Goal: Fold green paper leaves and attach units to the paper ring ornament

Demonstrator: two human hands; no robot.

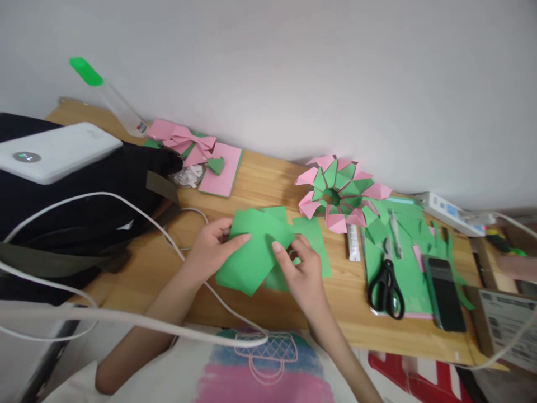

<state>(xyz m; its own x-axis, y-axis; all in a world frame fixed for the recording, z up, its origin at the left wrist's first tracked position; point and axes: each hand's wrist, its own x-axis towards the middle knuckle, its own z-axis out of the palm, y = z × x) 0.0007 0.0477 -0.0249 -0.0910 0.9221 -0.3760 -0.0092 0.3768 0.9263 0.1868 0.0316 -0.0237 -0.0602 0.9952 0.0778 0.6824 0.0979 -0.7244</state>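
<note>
On the light wooden desk (268,184), near its front edge and a little left of centre, lies a square sheet of green craft paper (251,252) on top of other green sheets, and both hands are on it. The left hand (210,246) pinches the sheet's left edge, thumb above and fingers under, while the right hand (300,274) presses its forefinger down on the right side of the sheet with the other fingers curled, closed on nothing else. The work in hand looks like the folding of this sheet into a unit: the paper lies flat and turned cornerwise, and no sharp crease shows yet. By my judgement the next move calls for bringing one corner or edge to meet the opposite one squarely, with the right finger pinning the sheet so it does not slide on the loose sheets below. To the right and farther back stands a finished pink and green folded paper ring (342,193); right of that lie black-handled scissors (386,291) and a dark phone (444,294) on more green paper. A black bag (84,224) with a white power bank (54,151) sits at the left.
</note>
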